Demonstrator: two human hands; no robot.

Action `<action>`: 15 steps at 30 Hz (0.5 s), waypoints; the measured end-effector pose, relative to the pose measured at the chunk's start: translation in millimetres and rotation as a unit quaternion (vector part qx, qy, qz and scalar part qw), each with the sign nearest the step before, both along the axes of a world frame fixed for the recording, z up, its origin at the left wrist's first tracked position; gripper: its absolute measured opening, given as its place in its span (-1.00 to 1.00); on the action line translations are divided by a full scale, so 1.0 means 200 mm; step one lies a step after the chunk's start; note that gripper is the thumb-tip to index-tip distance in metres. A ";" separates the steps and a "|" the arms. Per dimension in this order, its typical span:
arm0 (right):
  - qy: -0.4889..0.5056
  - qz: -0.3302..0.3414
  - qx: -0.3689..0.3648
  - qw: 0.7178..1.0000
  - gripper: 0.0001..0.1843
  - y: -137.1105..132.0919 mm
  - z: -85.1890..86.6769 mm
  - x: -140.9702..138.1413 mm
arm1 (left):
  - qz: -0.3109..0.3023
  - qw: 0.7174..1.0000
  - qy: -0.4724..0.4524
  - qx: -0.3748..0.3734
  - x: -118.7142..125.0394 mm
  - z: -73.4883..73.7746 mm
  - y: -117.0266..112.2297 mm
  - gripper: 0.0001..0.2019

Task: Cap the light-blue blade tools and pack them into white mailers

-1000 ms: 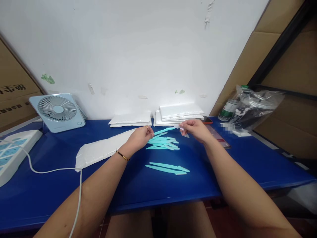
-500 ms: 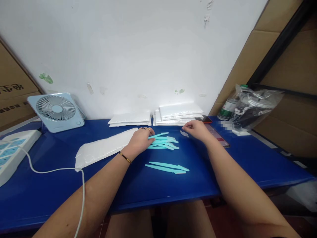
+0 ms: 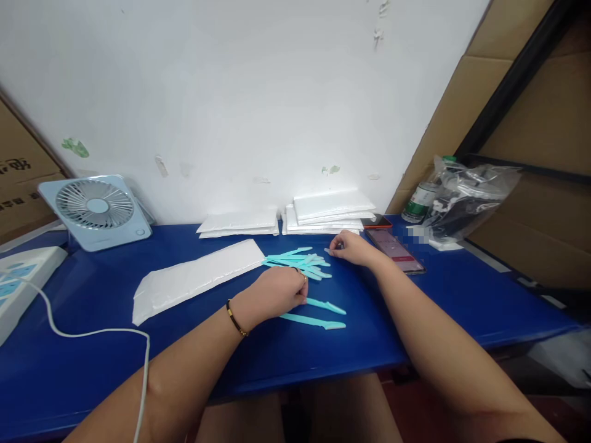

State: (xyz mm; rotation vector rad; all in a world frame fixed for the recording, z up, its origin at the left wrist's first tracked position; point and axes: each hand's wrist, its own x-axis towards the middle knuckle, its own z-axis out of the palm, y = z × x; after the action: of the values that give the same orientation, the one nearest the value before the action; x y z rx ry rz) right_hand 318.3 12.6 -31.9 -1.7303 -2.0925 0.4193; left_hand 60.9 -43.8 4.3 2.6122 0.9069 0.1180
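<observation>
My left hand [image 3: 279, 289] is closed with its fingertips down on a turquoise eyebrow razor [image 3: 327, 306], whose handle end the hand hides. Just below it lies a second eyebrow razor [image 3: 314, 321], partly under the hand. Beyond my knuckles a loose pile of eyebrow razors [image 3: 307, 261] fans out, their blade ends pointing right. My right hand [image 3: 349, 248] pinches a small clear plastic piece [image 3: 328, 251], perhaps a blade cover, to the right of the pile. A long white packet [image 3: 198, 280] lies left of the pile and meets the razors' handle ends.
White packets [image 3: 240, 221] and a taller white stack [image 3: 330, 209] stand along the wall. A phone [image 3: 396, 249] lies beside my right wrist. Bottle [image 3: 418, 203] and plastic bag [image 3: 466, 203] are back right. At left are a fan [image 3: 96, 212], a power strip [image 3: 28, 277] and its cable [image 3: 101, 332].
My left hand has come from the pile down toward me onto one of the two separate razors, which now lie farther apart. My right hand has shifted slightly left with the clear piece.
</observation>
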 end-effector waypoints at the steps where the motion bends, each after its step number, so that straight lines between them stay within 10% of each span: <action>1: 0.003 0.003 0.000 1.000 -0.93 0.00 0.00 0.00 | 0.025 1.000 -0.012 0.007 -0.01 0.00 0.02 -0.89; 7: 0.155 0.027 0.010 0.987 -0.74 -0.06 0.08 -0.02 | 0.192 0.977 -0.085 0.045 -0.09 0.02 0.18 -0.87; 15: 0.275 0.083 -0.016 0.958 -0.59 -0.14 0.16 -0.09 | 0.220 0.971 -0.085 0.045 -0.11 0.02 0.20 -0.86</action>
State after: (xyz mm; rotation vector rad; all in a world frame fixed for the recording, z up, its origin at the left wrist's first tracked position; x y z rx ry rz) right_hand 300.7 -14.4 0.5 -1.2597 -1.8226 0.8757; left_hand 39.7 -3.9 9.3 2.3883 1.4281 0.5005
